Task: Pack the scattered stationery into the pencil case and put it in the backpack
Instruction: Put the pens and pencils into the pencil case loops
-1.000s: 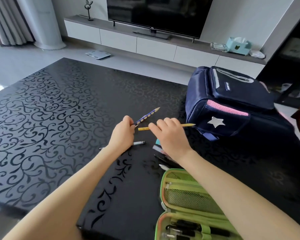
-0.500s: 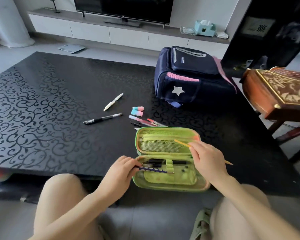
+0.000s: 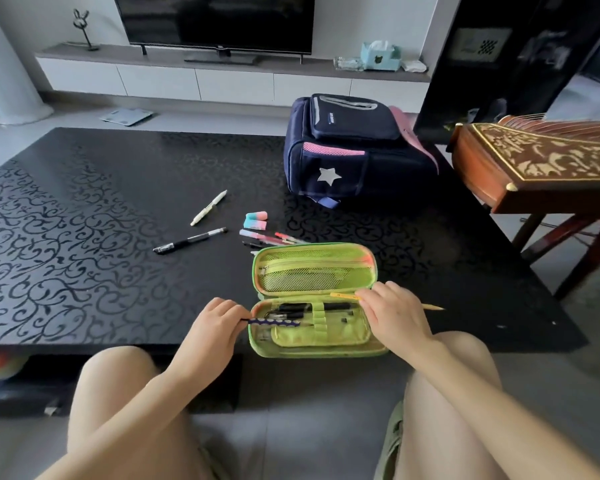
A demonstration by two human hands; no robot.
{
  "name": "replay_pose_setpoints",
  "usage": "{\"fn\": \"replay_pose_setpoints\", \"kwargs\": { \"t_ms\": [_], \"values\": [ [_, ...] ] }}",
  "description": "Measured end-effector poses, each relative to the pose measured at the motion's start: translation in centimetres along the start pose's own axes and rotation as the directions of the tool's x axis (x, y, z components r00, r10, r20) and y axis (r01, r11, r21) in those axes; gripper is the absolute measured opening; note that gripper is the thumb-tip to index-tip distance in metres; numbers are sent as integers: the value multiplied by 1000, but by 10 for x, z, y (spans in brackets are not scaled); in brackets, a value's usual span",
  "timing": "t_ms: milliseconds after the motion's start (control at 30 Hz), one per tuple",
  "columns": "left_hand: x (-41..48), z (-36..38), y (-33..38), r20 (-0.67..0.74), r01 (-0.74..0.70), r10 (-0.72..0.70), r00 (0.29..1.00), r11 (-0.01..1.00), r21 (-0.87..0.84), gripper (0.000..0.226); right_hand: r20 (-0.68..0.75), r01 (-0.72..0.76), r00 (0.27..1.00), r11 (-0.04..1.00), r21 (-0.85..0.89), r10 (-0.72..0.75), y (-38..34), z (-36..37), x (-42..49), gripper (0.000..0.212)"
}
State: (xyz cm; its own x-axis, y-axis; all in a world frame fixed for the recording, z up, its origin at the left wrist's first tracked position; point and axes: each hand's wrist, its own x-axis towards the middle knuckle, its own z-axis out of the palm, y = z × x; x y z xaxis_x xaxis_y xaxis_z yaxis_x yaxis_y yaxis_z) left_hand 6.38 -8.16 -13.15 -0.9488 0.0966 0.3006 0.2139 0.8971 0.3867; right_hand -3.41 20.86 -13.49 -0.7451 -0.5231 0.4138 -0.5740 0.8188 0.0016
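Green pencil case (image 3: pixel 314 303) lies open at lower centre on the worktop (image 3: pixel 84 237). Left hand (image 3: pixel 212 332) pinches a dotted pencil (image 3: pixel 274 320) at its left edge; right hand (image 3: pixel 394 315) grips a yellow pencil (image 3: pixel 343 296) over its right end.

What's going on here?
A person is loading an open green pencil case at the near edge of the table. The left hand holds a blue dotted pencil over the case. The right hand holds a yellow pencil. A black pen, a white pen, two erasers and some thin pens lie unpacked. The backpack sits beyond.
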Motion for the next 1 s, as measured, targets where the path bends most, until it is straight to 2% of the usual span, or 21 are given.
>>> {"fn": "replay_pose_setpoints", "kwargs": {
  "t_ms": [400,533,733,833,900,967,1000],
  "values": [
    [18,19,18,32,-83,85,996,995,-49,13,43,-32,999,997,71,29,-3,3,-2,11],
    [29,34,30,110,-111,122,986,988,-103,10,36,-28,999,993,111,25,-5,2,-2,11],
    [31,38,42,153,51,-19,988,977,-206,22,53,-76,997,942,328,62,-12,-5,-4,10],
    [26,30,41,143,118,-81,986,954,-276,25,42,-10,999,930,369,-6,-17,-9,-7,17],
    [25,19,35,62,180,-169,984,928,-325,17,11,57,998,930,362,-65,-22,-12,-8,24],
    [24,7,30,-6,239,-260,966,897,-373,12,-23,103,995,928,358,-102,-33,-14,-7,22],
    [25,2,30,3,249,-269,963,889,-384,12,-39,122,993,921,370,-116,-40,-13,-5,20]
  ]
}}
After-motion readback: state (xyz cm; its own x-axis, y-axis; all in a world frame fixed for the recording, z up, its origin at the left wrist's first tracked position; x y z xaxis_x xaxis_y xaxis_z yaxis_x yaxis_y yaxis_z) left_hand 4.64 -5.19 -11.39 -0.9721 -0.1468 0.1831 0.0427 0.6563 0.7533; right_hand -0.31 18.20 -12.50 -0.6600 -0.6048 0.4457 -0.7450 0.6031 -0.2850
